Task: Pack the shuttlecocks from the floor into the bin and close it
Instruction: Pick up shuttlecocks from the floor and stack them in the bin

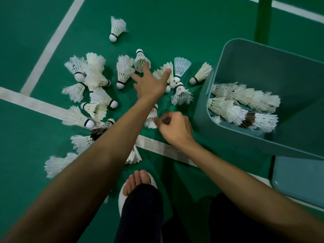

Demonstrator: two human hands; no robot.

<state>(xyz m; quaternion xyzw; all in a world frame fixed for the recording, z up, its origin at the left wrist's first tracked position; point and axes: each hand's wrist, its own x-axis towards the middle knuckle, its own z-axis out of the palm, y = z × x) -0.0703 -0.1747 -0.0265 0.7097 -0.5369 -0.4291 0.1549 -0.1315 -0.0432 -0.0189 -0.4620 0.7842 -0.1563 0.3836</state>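
Many shuttlecocks (123,71) lie on the floor (35,32) left of the part-filled bin (263,67); gathering is under way. Left hand (150,83) reaches far, grip wide; right hand (175,127) grip is curled beside one, contact unclear. Next: grasp, transfer to bin.

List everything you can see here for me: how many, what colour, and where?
loose shuttlecocks: about twenty, white, scattered on the floor left of the bin
dark shuttlecock: one, dark-feathered, partly under the left forearm
packed shuttlecocks: several nested rows, white with one dark, inside the bin
bin: one, grey-blue, open, at right
lid: one, grey-blue, flat on the floor at lower right; probably the bin's
court lines: white, crossing the floor
floor: green
post: one, green, top right
foot: one, in a white sandal, bottom centre
left hand: fingers spread over the pile
right hand: fingers curled beside a shuttlecock; grip unclear
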